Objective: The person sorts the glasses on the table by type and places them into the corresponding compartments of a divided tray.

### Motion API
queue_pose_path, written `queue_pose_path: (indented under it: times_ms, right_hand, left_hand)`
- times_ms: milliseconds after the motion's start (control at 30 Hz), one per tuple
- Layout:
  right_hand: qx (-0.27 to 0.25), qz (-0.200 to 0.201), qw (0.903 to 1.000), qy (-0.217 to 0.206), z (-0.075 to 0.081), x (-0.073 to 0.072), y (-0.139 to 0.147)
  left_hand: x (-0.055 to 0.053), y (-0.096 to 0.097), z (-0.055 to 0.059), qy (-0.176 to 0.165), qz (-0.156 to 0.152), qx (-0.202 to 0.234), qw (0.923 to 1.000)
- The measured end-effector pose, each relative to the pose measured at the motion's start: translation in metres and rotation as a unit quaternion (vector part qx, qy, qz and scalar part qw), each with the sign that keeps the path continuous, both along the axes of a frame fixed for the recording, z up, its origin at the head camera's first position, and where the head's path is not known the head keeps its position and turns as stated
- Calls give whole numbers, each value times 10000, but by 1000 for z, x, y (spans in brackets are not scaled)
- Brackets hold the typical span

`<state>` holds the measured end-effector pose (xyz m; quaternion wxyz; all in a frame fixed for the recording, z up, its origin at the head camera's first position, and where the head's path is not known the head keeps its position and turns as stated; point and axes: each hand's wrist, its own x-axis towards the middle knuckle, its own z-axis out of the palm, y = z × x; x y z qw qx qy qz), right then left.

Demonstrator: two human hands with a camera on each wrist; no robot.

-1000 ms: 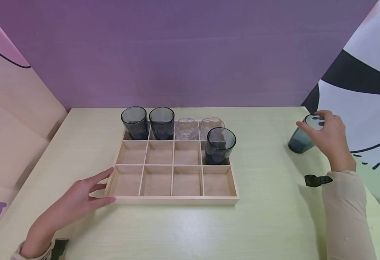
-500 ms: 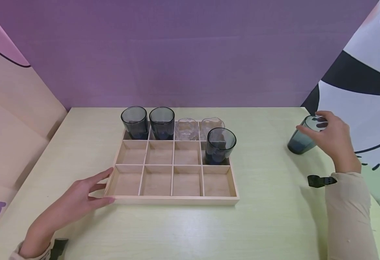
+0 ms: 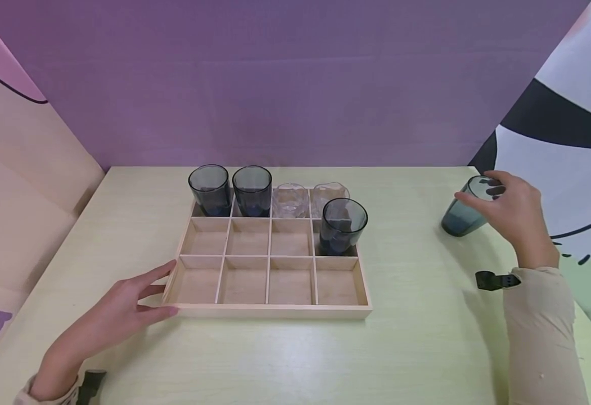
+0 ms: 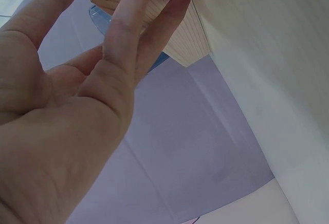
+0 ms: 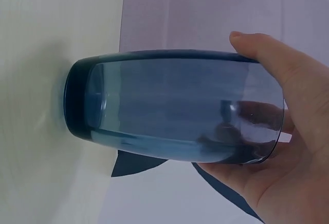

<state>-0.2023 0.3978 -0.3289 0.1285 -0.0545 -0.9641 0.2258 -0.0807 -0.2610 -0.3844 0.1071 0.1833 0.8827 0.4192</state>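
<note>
My right hand (image 3: 522, 216) holds a tall blue-grey drinking glass (image 3: 461, 216) near its rim, at the table's right side. In the right wrist view the thumb lies on one side of the glass (image 5: 164, 106) and the fingers show through the other; its base is close to the tabletop. The left hand (image 3: 115, 315) rests against the near left corner of a divided wooden tray (image 3: 270, 311), fingers extended along the side, thumb at the front. In the left wrist view fingertips touch the wooden side (image 4: 198, 41).
Two dark glasses (image 3: 211, 191) stand in the tray's back left compartments, with two clear glasses (image 3: 291, 202) beside them. Another dark glass (image 3: 341, 230) stands in the middle row's right compartment. A purple backdrop (image 3: 295, 84) rises behind the table (image 3: 406, 337).
The right hand and its glass drift slightly right and down, then move a little left and up in the head view. My left hand stays at the tray.
</note>
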Motion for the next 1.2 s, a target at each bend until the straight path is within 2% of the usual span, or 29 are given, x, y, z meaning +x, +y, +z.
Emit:
queue_pose_path:
  times_ms: [467,767,1033,1200]
  right_hand:
    - [8,175,9998,51,8,0,-23]
    - [-43,445,9986,298,18,2,-41]
    - [-110,668,9970,372,13,9,-56]
    - [-83,903,9937,663,12,12,-69]
  left_hand:
    - [-1,0,-1,13,41,-47,10000]
    - [-1,-1,-1,-16,47,3,10000]
    - [-2,-1,0,-44,63,-62,10000]
    - [-1,-3,0,-55,71,-69,9999]
